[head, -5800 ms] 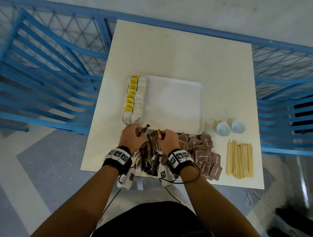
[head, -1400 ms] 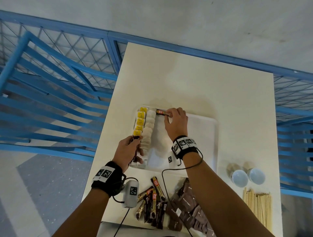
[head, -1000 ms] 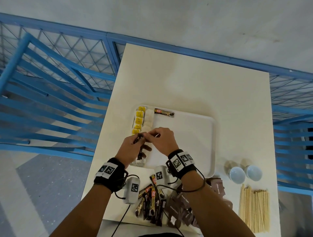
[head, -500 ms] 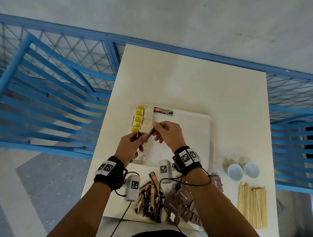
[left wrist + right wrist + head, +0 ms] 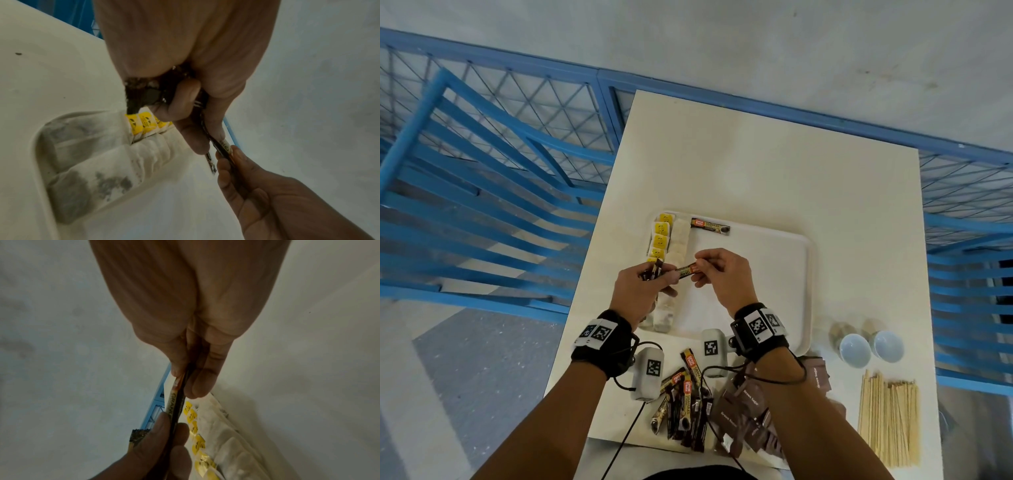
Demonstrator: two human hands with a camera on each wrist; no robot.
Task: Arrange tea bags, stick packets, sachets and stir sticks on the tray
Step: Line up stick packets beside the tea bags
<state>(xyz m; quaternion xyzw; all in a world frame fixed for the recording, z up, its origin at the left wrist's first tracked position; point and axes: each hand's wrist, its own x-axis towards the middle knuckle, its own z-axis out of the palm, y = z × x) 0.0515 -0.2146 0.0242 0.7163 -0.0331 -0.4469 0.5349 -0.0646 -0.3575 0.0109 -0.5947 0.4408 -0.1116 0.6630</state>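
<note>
Packet (image 5: pixel 687 270) hangs above the tray (image 5: pixel 774 274), just right of the tea bags (image 5: pixel 678 240). We pinch its orange end with our right hand (image 5: pixel 722 274); our left hand (image 5: pixel 640 287) grips the dark end plus a few more packets. We judge it light, thin, bendy and slick, so hold near the sealed ends. One packet already lies on the tray.

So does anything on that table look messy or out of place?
Mostly tidy. The tea bags sit in a neat row on the tray, but the stick packets and brown sachets at the near edge lie jumbled and overlapping.
</note>
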